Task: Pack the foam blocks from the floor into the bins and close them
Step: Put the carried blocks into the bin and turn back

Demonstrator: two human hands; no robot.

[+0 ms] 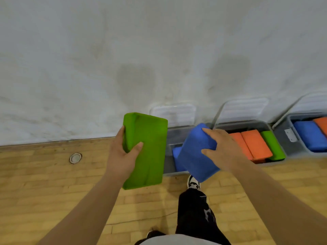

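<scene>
Here the left hand [122, 156] grips a green foam block [146, 152], thumb pressed on its broad face and fingers curled round its left edge. It holds the block up just left of the left grey bin [174, 136], above the wooden floor [44, 191]. The right hand [222, 149] grips a blue foam block [194, 161], thumb on the near face and fingers wrapped over the upper end. This block hangs tilted over the right part of the left grey bin.

Inside the left grey bin lies another blue block [177, 159], partly hidden by the held one. Its white lid [174, 113] stands open behind it, against the wall [106, 50].

Just right of the left grey bin, a second bin [247, 123] holds two orange blocks [254, 145] and a green block [273, 145] side by side. Farther right of the left grey bin, a third bin [283, 137] holds a blue block [309, 135] and an orange one [321, 123] at the frame edge.

In front of the left grey bin, a shoe [193, 183] and a black trouser leg [194, 213] show on the floor. Well to its left, a round metal disc [75, 158] is set into the floor.
</scene>
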